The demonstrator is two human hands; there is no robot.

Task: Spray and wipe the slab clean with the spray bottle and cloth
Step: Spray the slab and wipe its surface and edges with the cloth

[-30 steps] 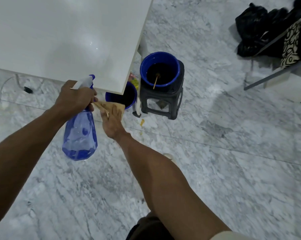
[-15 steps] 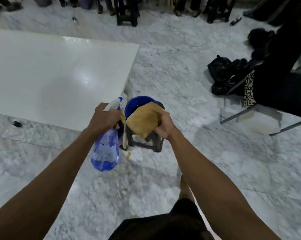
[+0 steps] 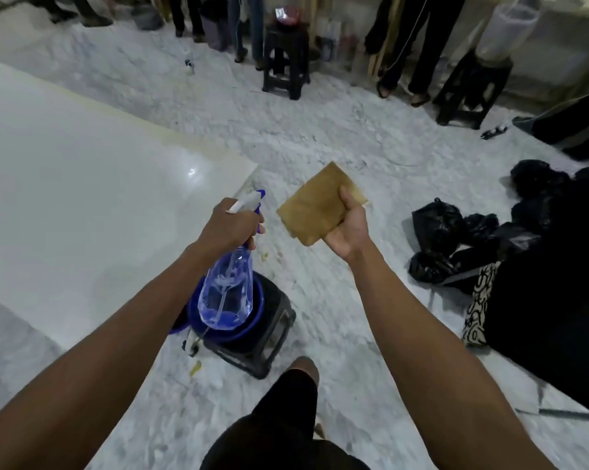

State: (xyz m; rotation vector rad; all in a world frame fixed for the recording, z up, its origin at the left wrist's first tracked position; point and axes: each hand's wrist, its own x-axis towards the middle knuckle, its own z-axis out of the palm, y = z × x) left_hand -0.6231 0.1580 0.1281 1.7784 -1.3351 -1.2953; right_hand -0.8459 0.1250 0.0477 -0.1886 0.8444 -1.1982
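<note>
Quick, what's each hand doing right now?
Left hand: grips the spray bottle.
Right hand: holds the cloth.

Slab (image 3: pixel 82 184): large, flat, glossy white, fills the left half of the frame, one corner pointing toward centre; a bright light glare sits on its surface near that corner. Spray bottle (image 3: pixel 227 290): translucent blue body, white trigger head with blue nozzle tip, dip tube visible inside, a small pool of liquid at the bottom; hangs upright at centre frame just off the slab's near edge, gripped at the neck by the left hand (image 3: pixel 230 227). Cloth (image 3: pixel 315 205): tan-brown, folded flat into a rough rectangle, held in the air right of centre by the right hand (image 3: pixel 349 228), thumb on top; apart from the bottle and slab.
</note>
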